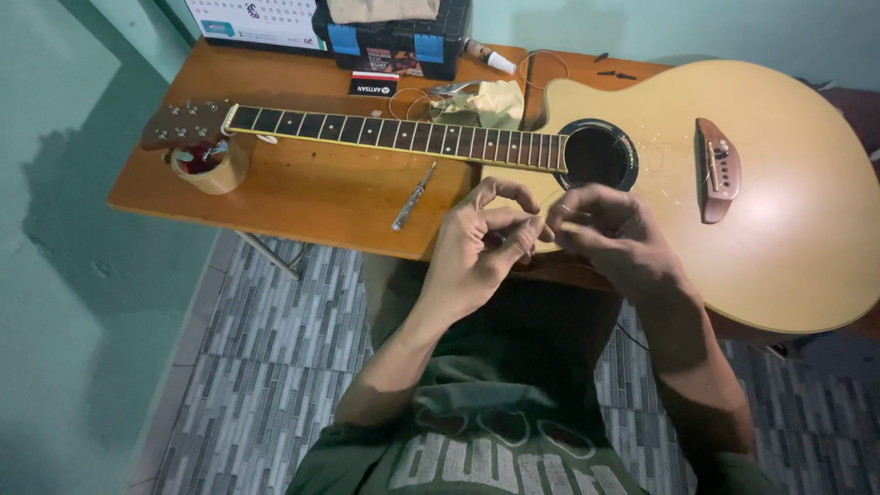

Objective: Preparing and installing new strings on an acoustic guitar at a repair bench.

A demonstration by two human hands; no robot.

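An acoustic guitar (pixel 788 211) lay flat across the wooden worktop (pixel 302 188), its body overhanging the near edge and its neck (pixel 394 135) running away to the left, where the headstock (pixel 183 124) rested over a roll of tape (pixel 213 170). No strings showed along the fretboard, so the stringing seemed barely begun, with the bridge (pixel 718 170) and tuners yet to be fitted. Behind the neck stood a black toolbox (pixel 394 41) (blue latches on its front) and a crumpled cloth (pixel 486 101). A slim metal tool (pixel 414 196) lay loose on the worktop below the neck. Just in front of the soundhole (pixel 598 156) the left hand (pixel 477 252) and right hand (pixel 610 234) met, fingertips pinched narrowly on what looked like a thin guitar string (pixel 541 225), too fine to make out for certain.
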